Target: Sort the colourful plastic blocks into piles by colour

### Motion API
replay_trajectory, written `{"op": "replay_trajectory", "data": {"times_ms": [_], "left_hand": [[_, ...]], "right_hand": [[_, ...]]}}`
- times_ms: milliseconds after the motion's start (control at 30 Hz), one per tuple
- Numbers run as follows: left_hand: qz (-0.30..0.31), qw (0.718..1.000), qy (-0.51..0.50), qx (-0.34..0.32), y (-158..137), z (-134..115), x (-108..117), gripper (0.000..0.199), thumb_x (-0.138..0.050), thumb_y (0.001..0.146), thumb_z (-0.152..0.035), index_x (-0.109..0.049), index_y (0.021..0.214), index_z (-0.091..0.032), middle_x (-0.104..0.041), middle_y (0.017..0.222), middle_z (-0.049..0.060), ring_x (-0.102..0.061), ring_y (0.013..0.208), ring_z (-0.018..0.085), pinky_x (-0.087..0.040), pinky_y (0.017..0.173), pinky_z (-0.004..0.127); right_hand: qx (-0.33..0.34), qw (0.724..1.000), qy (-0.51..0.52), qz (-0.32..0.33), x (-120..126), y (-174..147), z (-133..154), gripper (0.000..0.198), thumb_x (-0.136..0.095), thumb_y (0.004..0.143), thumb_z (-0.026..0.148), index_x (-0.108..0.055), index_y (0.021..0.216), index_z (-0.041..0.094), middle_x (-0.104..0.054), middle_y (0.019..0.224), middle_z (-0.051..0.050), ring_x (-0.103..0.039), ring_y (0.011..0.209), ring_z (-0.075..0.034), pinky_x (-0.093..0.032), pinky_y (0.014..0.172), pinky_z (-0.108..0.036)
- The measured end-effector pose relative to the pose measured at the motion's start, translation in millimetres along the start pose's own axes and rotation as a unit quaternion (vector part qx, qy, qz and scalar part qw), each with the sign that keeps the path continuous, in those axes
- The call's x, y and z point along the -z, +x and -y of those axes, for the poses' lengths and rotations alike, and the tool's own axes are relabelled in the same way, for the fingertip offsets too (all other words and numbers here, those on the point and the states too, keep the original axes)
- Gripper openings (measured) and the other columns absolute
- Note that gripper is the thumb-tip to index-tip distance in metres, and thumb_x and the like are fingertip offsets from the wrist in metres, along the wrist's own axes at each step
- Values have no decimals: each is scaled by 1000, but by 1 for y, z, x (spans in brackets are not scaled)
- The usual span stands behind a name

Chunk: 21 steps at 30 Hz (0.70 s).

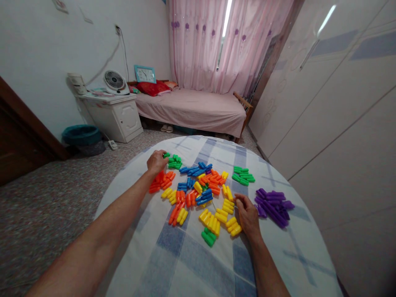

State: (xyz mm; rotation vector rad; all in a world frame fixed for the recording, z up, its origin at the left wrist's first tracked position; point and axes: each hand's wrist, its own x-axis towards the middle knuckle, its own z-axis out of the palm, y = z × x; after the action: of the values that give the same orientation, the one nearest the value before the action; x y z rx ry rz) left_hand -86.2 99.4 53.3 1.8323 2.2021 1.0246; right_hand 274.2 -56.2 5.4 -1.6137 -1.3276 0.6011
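Largest is the checked tabletop (198, 264). The right hand's (247, 212) fingers bend loosely, the left hand's (156, 162) curl; whether either grips a piece, I cannot tell. Purple pieces (274, 204) lie at the right hand's 3 o'clock, yellow pieces (228, 206) beside its fingertips at 9, a green cluster (175, 161) at the left fingertips' 3.

2 bare forearms (107, 231), broad higher up and slimmer at the wrists (150, 174), with 2 equally bare hands (157, 161) (247, 212)
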Motion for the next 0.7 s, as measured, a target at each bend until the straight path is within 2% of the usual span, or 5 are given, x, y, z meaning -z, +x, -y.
{"op": "replay_trajectory", "data": {"times_ms": [233,333,400,533,700], "left_hand": [[64,997,42,27,7,3,-12,11,-61,66,-15,-61,77,-12,-63,77,7,-59,84,23,-46,77,39],[75,996,50,10,3,-1,-11,11,-62,66,-13,-62,77,-12,-62,75,8,-60,84,26,-46,78,44],[66,996,49,-20,-3,-6,-7,14,-61,68,-14,-63,82,-11,-62,83,10,-59,90,28,-46,81,46],[36,994,27,-104,-30,-22,-3,24,-57,75,-16,-63,98,-13,-60,107,12,-53,105,26,-41,95,44],[-5,978,-96,-187,-90,-48,-9,20,-54,81,-24,-63,99,-19,-59,114,7,-52,111,21,-41,100,39]], "right_hand": [[4,1000,4,-2,0,1,-1,39,-47,77,44,-63,99,16,-69,93,-10,-64,88,-24,-48,80,-37],[3,1000,2,-1,0,0,-1,38,-46,78,43,-63,99,16,-70,93,-10,-64,88,-24,-48,80,-36],[6,1000,-6,-5,0,0,-1,37,-46,78,42,-64,98,17,-69,94,-9,-63,88,-23,-47,81,-36],[9,1000,-8,-9,-1,1,-1,38,-45,78,42,-64,97,16,-69,93,-9,-63,88,-23,-47,80,-35],[16,1000,-3,-13,-1,1,-2,38,-46,77,42,-65,97,16,-70,92,-10,-64,86,-23,-48,78,-36]]}}
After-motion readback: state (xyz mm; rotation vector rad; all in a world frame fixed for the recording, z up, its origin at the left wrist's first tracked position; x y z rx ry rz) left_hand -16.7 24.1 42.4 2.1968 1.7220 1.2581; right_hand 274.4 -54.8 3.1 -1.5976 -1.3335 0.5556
